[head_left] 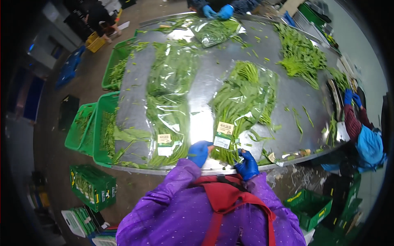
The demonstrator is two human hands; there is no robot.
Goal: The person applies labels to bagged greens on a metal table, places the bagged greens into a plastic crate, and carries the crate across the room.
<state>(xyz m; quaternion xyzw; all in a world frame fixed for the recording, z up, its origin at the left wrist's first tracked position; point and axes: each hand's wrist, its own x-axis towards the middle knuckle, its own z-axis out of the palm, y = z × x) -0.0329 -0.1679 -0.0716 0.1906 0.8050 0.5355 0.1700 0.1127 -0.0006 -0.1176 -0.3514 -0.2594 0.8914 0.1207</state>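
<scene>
A clear plastic bag of leafy greens (243,98) lies in front of me on the metal table, stem ends towards me. A printed label (223,135) sits on its near part. My left hand (199,153), in a blue glove, is at the bag's near left edge; its grip is partly hidden. My right hand (247,164), also gloved in blue, pinches the bag's near right corner beside the cut stems (226,155). To the left lie more bagged greens (169,120), the nearer one with a label (164,144).
Loose greens (301,55) lie at the far right of the metal table (203,73). Green crates (103,129) adjoin its left edge. A co-worker's gloved hands (218,12) touch another bag (215,30) opposite; another person's hands (352,97) are at right. Crates (307,207) stand on the floor.
</scene>
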